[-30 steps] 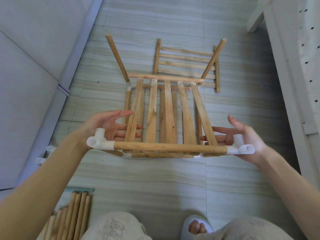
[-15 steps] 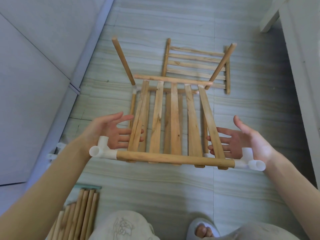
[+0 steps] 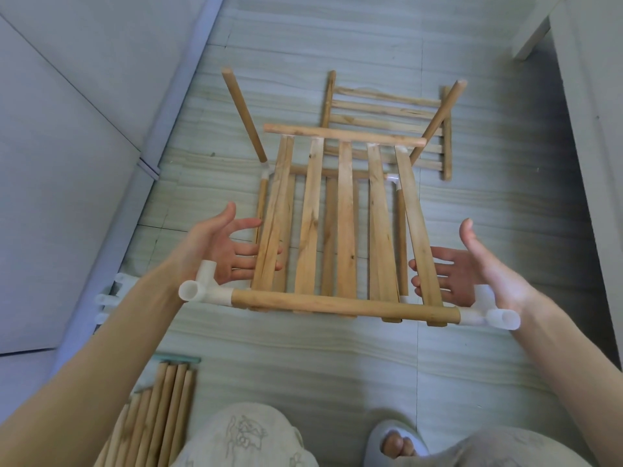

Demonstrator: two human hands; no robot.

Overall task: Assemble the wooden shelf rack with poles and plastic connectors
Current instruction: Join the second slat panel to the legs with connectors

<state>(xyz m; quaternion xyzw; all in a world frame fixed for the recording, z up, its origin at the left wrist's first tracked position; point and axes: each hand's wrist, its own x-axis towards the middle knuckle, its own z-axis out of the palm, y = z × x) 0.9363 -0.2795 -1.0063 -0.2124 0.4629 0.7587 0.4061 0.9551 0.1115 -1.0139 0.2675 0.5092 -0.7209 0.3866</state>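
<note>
Slatted shelf panel (image 3: 340,230): being carried level above the floor (image 3: 303,358), its near rail capped at each end by a white connector (image 3: 202,289). Left hand (image 3: 219,251) and right hand (image 3: 472,264): supporting it from beneath, fingers straight and spread. Lying beneath and beyond: a lower frame with two upright poles (image 3: 244,116), a second panel (image 3: 387,123); spare poles (image 3: 161,409) lying at near left.

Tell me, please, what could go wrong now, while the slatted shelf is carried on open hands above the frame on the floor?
1. The slatted shelf rests on straight fingers of the left hand and right hand, with no real grip, so it may tilt and slide off.
2. Its far rail has no connectors, and may miss the two upright poles.
3. The near white connectors might slip off.
</note>
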